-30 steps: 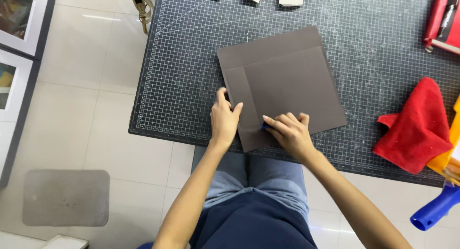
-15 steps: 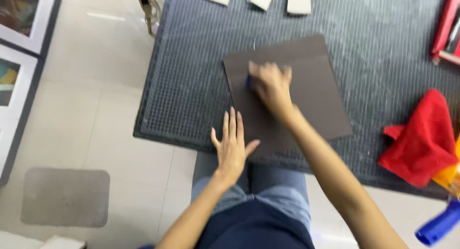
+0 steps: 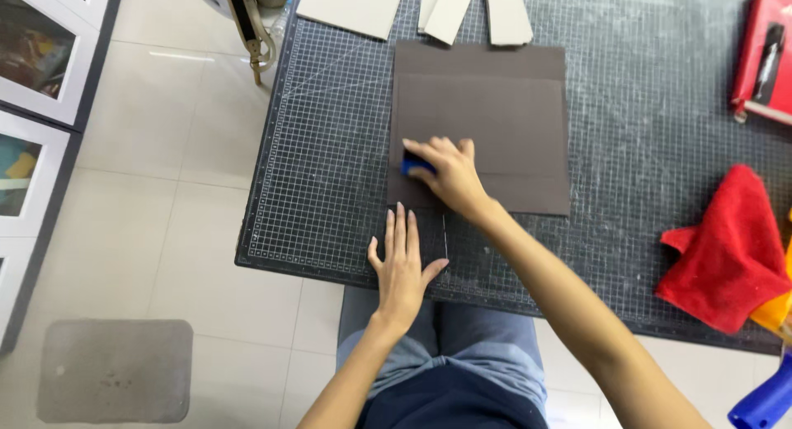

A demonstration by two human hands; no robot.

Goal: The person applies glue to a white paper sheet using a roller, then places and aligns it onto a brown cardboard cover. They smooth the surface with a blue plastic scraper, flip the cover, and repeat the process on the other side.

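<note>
Fingers (image 3: 437,153) on 1 blue tool (image 3: 415,164), 1 brown sheet (image 3: 495,107)

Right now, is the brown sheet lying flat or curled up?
Flat: the brown sheet lies on the cutting mat, pressed by the right hand.

I see a dark cutting mat (image 3: 330,148) with a white grid filling the middle and right of the frame. At the top edge lie pale card strips (image 3: 462,8), one wide piece and three narrower ones beside it. A red case (image 3: 763,54) sits in the upper right corner. A crumpled red cloth (image 3: 726,247) rests at the right, something yellow touching it. A blue handle (image 3: 763,400) pokes in lower right. Framed pictures (image 3: 37,91) line the left, and a grey floor mat (image 3: 115,371) sits lower left.
</note>
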